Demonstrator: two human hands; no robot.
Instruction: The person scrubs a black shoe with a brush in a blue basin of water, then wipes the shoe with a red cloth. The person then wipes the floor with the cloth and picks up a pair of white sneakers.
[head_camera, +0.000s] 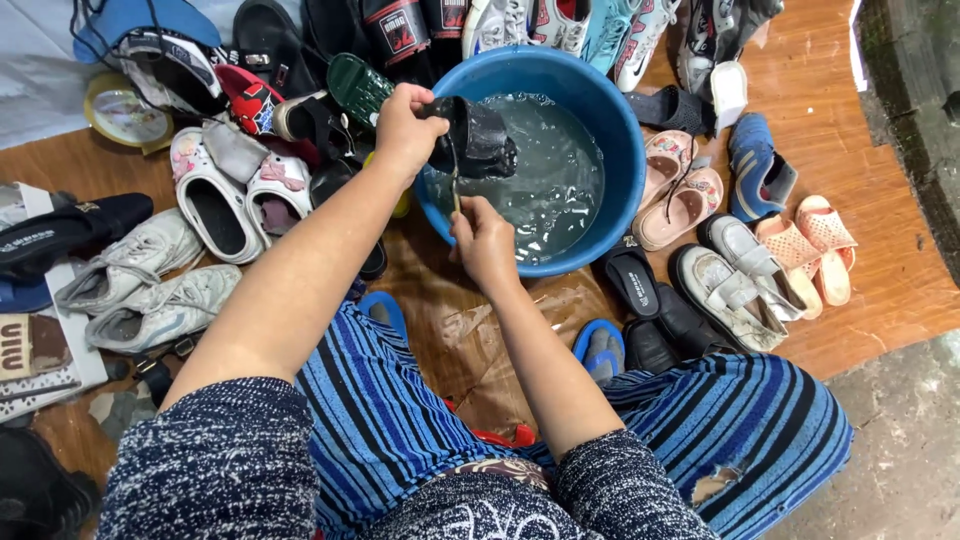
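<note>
On the left I am seeing white clogs (225, 200) and grey sneakers (140, 275) lying on the wooden floor (850, 150), and my left hand (405, 125) is gripping a wet black shoe (478, 138), fingers clenched around its heel end, holding it over the near left rim of the blue basin (620, 120) of water. Just below, my right hand (485, 240) is closing its fingers on a thin brush handle (456, 185) touching the shoe, while pink sandals (675, 190) are lying right of the basin.

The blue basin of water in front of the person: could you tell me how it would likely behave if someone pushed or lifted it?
The blue basin looks well filled with soapy water, so it is probably heavy and would slosh if shoved. Its rim looks wet, so it may be slippery. Shoes crowd it closely, so pushing would likely nudge them.
</note>
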